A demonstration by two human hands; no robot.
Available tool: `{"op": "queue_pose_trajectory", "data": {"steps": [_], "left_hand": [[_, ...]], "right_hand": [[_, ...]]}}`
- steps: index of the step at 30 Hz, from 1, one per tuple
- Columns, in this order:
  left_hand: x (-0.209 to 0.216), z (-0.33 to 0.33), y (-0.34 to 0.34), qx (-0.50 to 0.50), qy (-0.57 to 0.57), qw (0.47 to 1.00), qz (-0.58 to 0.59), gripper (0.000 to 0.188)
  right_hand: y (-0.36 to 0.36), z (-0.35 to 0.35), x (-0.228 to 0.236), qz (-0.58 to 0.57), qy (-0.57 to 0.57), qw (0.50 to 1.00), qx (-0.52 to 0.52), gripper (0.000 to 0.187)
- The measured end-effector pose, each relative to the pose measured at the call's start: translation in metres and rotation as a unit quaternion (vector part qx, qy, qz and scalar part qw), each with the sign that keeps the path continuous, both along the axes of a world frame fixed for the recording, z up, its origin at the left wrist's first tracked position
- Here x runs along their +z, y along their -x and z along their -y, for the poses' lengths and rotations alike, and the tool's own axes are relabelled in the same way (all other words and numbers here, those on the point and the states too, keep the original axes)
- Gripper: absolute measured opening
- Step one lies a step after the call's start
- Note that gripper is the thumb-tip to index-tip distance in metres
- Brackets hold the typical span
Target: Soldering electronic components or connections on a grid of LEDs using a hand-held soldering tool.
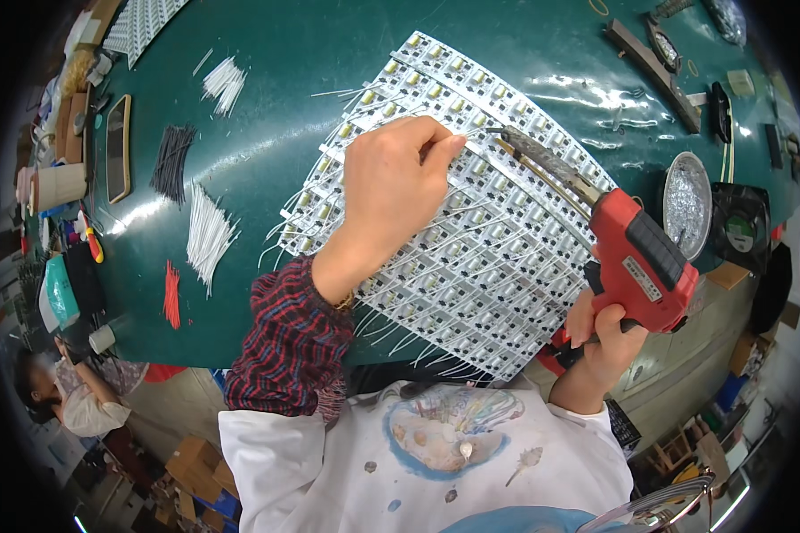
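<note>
A large white panel of small circuit boards (498,306) lies tilted across the table in front of me. Many short white wires stick out from its rows. Over its upper half, my left hand (393,178) is closed, thumb and forefinger pinching a thin white wire (474,131). My right hand (606,342) grips the handle of a red soldering gun (644,262) at the panel's right side. The gun's dark tip reaches over the panel and meets the wire end just beside my left fingertips. Whether the tip touches the board there is too small to tell.
Bundles of white wires (209,233), black wires (173,162) and red wires (172,295) lie on the green table at left, near a phone (118,148). A round metal dish (687,200) stands right of the gun. Another person (84,391) sits at lower left.
</note>
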State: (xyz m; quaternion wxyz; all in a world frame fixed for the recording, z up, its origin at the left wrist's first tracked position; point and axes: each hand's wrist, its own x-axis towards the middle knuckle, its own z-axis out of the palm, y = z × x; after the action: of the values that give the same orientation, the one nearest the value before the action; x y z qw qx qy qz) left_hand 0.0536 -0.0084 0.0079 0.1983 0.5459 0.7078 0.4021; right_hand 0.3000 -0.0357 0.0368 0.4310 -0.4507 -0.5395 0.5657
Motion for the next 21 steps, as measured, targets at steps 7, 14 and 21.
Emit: {"op": "queue_pose_trajectory", "data": {"steps": [7, 14, 21], "left_hand": [[0.0046, 0.0008, 0.0013, 0.044, 0.043, 0.987, 0.145, 0.008], [0.0038, -0.0009, -0.0012, 0.018, 0.005, 0.999, 0.038, 0.012], [-0.0019, -0.0021, -0.0005, 0.006, -0.012, 1.0, -0.008, 0.013]], "right_hand": [[0.0007, -0.0005, -0.0003, -0.005, -0.001, 1.0, -0.022, 0.067], [-0.001, -0.0005, 0.001, -0.031, 0.016, 0.999, -0.017, 0.065], [0.0006, -0.0003, 0.0012, -0.002, 0.021, 1.0, 0.001, 0.065]]}}
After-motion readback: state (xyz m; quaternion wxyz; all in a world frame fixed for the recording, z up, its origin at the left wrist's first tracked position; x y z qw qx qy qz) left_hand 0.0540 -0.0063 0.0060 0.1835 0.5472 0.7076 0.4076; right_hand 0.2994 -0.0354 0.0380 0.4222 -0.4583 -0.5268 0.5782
